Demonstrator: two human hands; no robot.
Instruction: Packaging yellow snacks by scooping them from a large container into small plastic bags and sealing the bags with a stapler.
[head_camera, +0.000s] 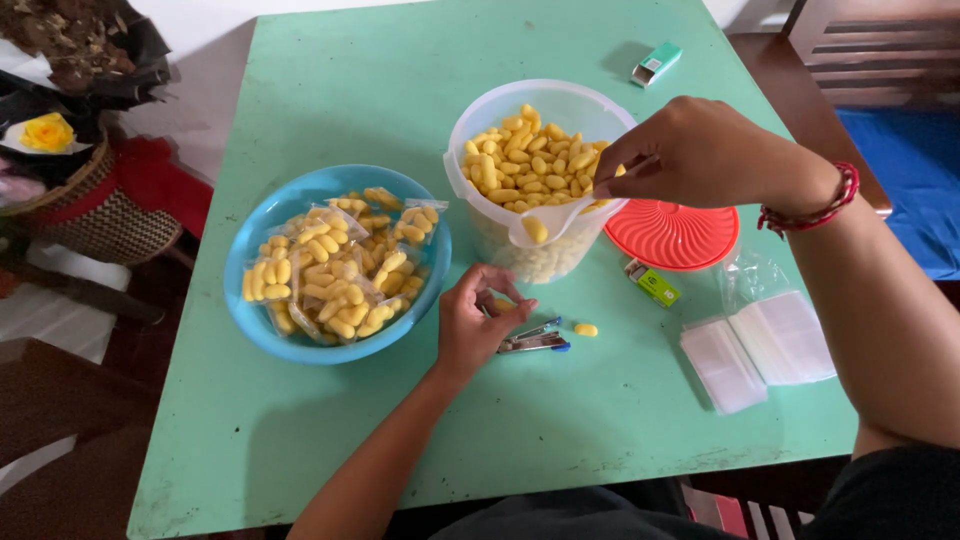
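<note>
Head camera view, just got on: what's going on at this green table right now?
A person sits at a green table. The right hand holds a white spoon over a clear tub full of yellow snack pieces, one piece lying in the spoon. The left hand rests on the table, fingers pinched on something small, next to a stapler and one loose piece. A blue bowl on the left holds filled small bags. The orange lid and empty clear bags lie to the right.
</note>
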